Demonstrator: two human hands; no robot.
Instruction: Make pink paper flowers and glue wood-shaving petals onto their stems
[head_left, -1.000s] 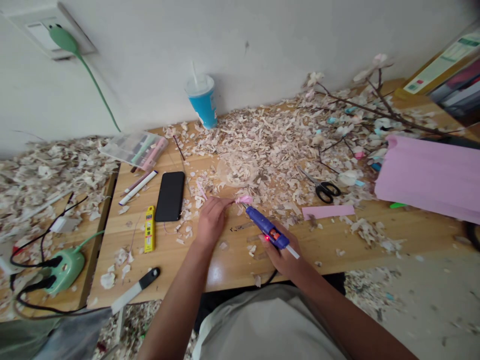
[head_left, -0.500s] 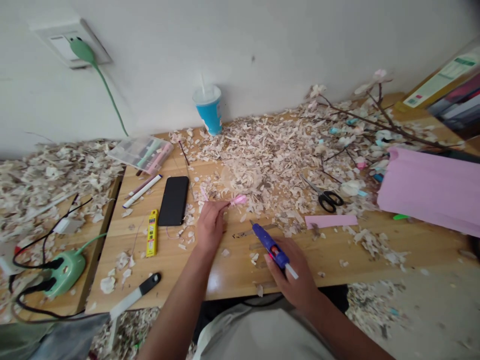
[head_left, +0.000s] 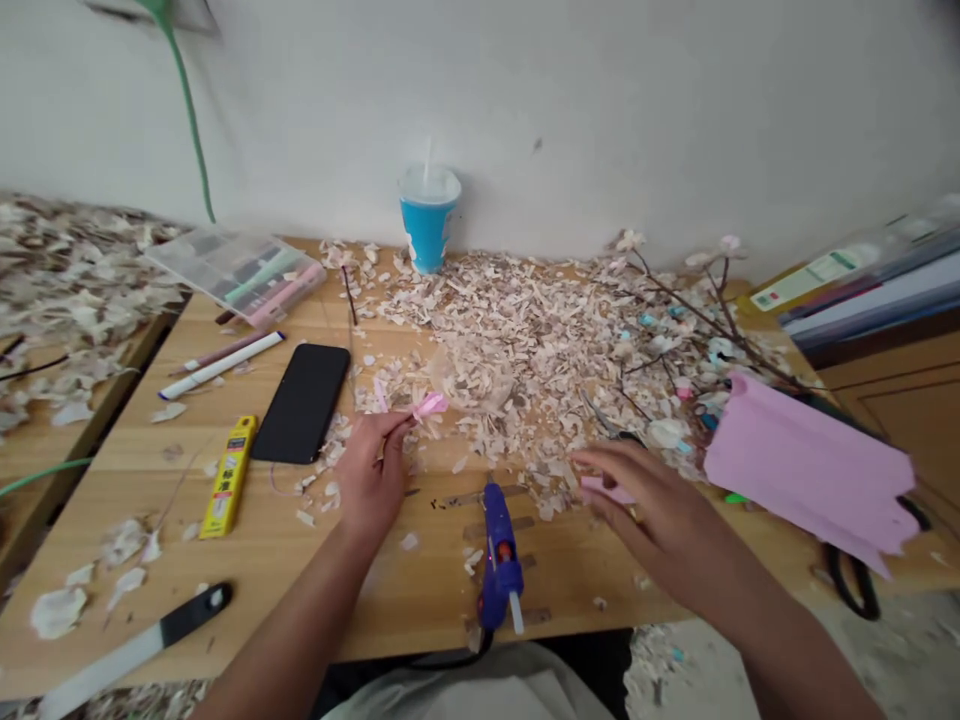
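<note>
Between the fingertips of my left hand [head_left: 373,470] is a thin dark stem with a pink paper bud [head_left: 430,405] at its tip. My right hand [head_left: 652,505] hovers over the pink paper strip [head_left: 606,489], thumb and fingers apart on either side of its end; part of the strip is hidden under the hand. A blue hot glue gun [head_left: 498,540] lies on the table between both hands, its nozzle pointing away from me and a white glue stick showing at the back. Scissors [head_left: 604,415] lie beyond my right hand, their handles mostly covered.
Paper-like scraps [head_left: 525,340] cover the back of the table, with a blue cup [head_left: 428,225] near the wall. On the left are a phone [head_left: 302,403], a yellow box [head_left: 229,477], a marker [head_left: 223,366] and a scraper [head_left: 142,650]. Pink paper [head_left: 802,465] and branches [head_left: 686,305] occupy the right.
The glue gun has left my right hand and now lies on the table. My right hand has moved right to the pink strip. The view has shifted; my left hand still holds the stem.
</note>
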